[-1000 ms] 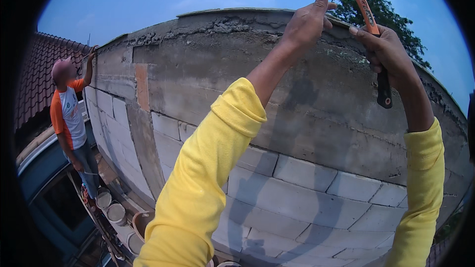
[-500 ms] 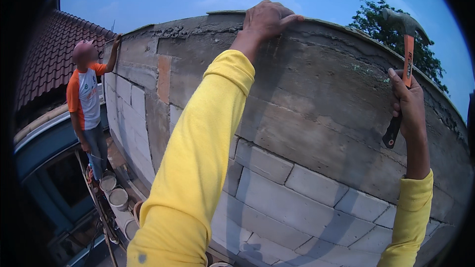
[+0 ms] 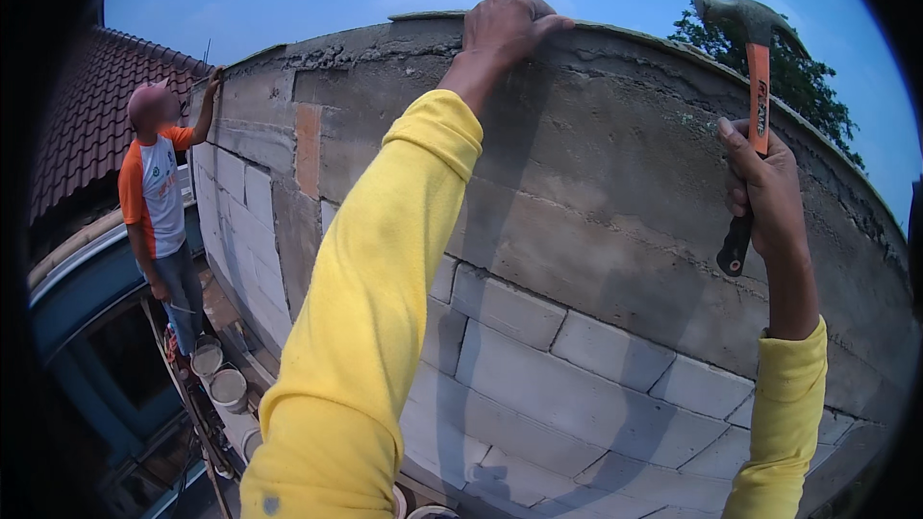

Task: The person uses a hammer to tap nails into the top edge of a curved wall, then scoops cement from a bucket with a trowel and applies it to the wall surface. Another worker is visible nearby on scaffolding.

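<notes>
My right hand [image 3: 772, 183] is wrapped round the handle of a claw hammer [image 3: 759, 86], held upright with its steel head at the top. The handle is orange above and black at the grip. My left hand [image 3: 505, 34] is hooked over the top edge of a tall wall [image 3: 596, 202], its fingertips hidden behind the edge and its thumb pointing right. A thin board [image 3: 423, 16] runs along the wall top beside that hand. Grey, roughly rendered masonry forms the upper wall, with pale blocks [image 3: 538, 365] below. Yellow sleeves cover both forearms.
A co-worker [image 3: 154, 192] in an orange and white shirt stands at the left, one hand on the wall and a thin tool in the other. Several buckets [image 3: 229, 386] stand on the narrow walkway below. A tiled roof [image 3: 96, 106] and a tree [image 3: 798, 86] lie beyond.
The hammer and my right hand have shifted left and slightly up in the picture. My left hand keeps its place on the wall top while the whole view shifts a little.
</notes>
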The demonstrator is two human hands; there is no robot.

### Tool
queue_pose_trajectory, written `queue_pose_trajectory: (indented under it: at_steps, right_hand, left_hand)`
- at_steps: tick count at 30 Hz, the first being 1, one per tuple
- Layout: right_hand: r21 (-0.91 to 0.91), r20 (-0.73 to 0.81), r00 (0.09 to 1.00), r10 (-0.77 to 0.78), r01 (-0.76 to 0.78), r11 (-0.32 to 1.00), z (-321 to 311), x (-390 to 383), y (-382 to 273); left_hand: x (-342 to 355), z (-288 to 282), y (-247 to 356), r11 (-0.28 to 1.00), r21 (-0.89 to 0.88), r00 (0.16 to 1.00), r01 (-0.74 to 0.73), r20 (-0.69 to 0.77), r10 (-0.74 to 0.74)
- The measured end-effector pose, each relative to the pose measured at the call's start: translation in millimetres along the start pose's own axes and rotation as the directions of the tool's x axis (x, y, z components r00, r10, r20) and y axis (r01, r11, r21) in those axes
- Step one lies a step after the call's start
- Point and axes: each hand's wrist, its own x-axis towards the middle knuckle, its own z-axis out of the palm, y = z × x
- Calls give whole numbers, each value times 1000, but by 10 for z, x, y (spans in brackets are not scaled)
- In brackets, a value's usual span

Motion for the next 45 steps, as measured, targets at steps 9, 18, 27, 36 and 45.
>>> queue_pose_trajectory:
  at_steps: [9, 18, 27, 36, 45]
  right_hand:
    - [93, 225, 970, 91, -114, 989, 716, -264, 73]
    - [-78, 266, 960, 87, -69, 995, 892, -263, 165]
    - [26, 233, 972, -1, -5, 1000, 912, -39, 123]
    - [-142, 205, 979, -24, 54, 988, 735, 246, -193]
    - [-419, 50, 917, -395, 379, 825, 455, 867, -635]
  left_hand:
    - [-1222, -124, 1333, 31, -808, 805, 588, 589, 68]
    - [-1397, -257, 1216, -23, -644, 643, 765, 765, -50]
    - [-1504, -305, 802, 161, -765, 775, 623, 631, 1]
    - [-701, -425, 175, 578, -754, 910, 313, 412, 44]
    - [858, 37, -1099, 843, -388, 904, 372, 359, -234]
